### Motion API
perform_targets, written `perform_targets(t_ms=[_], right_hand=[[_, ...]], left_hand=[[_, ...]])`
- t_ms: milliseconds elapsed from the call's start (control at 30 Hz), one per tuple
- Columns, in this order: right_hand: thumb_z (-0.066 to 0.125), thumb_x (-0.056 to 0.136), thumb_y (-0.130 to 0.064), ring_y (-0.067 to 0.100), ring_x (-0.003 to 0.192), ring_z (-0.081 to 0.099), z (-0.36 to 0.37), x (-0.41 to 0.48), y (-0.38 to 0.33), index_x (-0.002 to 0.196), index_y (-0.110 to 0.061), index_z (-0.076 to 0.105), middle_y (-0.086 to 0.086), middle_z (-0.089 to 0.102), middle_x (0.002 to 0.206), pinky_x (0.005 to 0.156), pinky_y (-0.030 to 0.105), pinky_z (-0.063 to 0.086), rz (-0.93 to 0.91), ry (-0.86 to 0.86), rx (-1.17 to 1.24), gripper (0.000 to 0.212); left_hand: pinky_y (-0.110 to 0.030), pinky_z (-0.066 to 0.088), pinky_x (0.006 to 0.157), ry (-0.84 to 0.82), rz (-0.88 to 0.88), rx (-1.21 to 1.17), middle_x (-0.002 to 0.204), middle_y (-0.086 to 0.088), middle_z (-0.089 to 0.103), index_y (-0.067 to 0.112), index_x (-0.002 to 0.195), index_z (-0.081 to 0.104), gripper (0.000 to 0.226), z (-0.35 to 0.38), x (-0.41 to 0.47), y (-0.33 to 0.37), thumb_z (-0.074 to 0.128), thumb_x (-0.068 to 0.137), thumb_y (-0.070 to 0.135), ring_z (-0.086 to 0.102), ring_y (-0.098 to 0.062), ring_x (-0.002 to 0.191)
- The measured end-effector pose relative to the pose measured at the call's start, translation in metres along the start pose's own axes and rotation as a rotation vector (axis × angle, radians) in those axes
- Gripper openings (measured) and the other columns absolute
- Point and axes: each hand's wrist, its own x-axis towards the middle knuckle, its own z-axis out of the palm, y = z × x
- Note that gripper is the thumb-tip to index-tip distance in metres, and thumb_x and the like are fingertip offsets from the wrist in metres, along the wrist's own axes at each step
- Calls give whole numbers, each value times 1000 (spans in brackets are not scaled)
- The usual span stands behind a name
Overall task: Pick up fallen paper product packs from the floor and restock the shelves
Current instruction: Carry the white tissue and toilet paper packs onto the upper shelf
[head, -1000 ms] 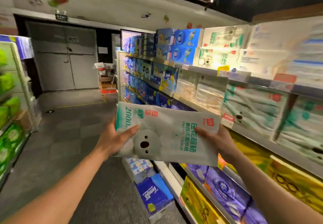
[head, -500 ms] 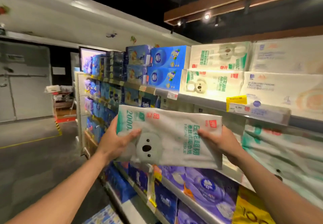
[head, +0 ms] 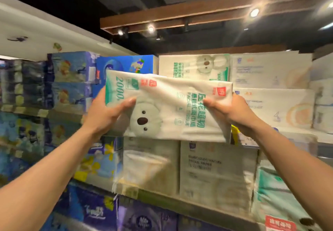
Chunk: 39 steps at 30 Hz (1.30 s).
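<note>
Filling most of the frame, the shelves (head: 156,197) carry stacked paper goods. The koala tissue pack (head: 167,108) hangs in the air at frame centre, just below a matching pack (head: 194,66) in the upper middle. The left hand (head: 106,115) and right hand (head: 232,111) grip its ends, fingers (head: 127,102) pinching the soft wrapper. I think it is best to raise it level and slide it in flat.

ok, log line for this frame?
left hand: grips koala tissue pack | right hand: grips it | pack: held before top shelf, not shelved

Head camera tilts upward, close before stocked shelves (head: 207,199).
</note>
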Motion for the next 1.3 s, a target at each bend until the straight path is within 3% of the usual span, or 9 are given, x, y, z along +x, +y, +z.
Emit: perform_targets(t_ms=[100,300,467,600,767,867,967,1167,1300], right_hand=[[83,72,-45,7,81,71,-5,29,-6,97,-18,76,-4,78,93,70,22,53,9,90,-48,38],[82,71,-44,9,85,71,-19,76,-5,98,-19,75,-6,77,95,70,22,54,48,188,-141,38],[88,64,-36,17,88,73,-26,100,36,99,-18,77,0,78,94,71,27,56,121,227,-169,40],[94,60,-34,17,84,70,-27,110,79,92,-20,75,-1,77,87,79,40,57,180,223,-239,40],[92,67,-37,26,95,72,-23,121,107,89,-25,73,-1,77,92,88,48,58,219,223,-292,31],[90,71,-40,23,94,71,-18,128,108,94,-26,74,-3,76,92,86,46,57,220,180,-348,31],[87,74,-46,19,93,68,-17,133,112,104,-28,72,-5,74,96,81,47,60,269,151,-443,38],[82,39,-86,24,112,63,-18,132,118,141,-20,44,-6,66,123,87,49,58,435,153,-643,127],[71,28,-97,28,114,63,-22,119,119,149,-21,37,-4,64,135,84,49,60,496,123,-649,147]], left_hand=[[-35,55,92,-55,62,-43,116,11,71,28,127,61,81,13,56,-12,76,60,72,68,-7,104],[-10,51,72,-200,118,-160,110,8,73,19,125,61,56,61,137,-35,84,80,42,68,8,87],[-21,53,79,-262,58,-94,106,11,72,19,119,62,65,109,161,-75,89,66,45,68,-1,93],[-18,43,60,-260,22,153,91,15,69,24,105,67,53,136,159,-104,92,65,46,66,-3,85],[-18,36,58,-194,42,278,87,19,63,30,102,63,54,149,164,-116,89,63,57,57,2,78],[-36,53,79,-128,137,387,103,8,65,31,113,62,83,145,171,-125,76,51,83,60,-17,102],[-55,29,119,-97,203,489,155,-5,39,27,151,36,124,143,171,-128,74,48,85,28,-29,147],[-50,11,126,-156,191,509,169,-6,13,25,161,11,136,136,167,-120,77,53,74,6,-26,156],[-48,14,126,-170,219,492,168,-5,18,23,161,11,133,119,158,-115,74,55,75,11,-26,156]])
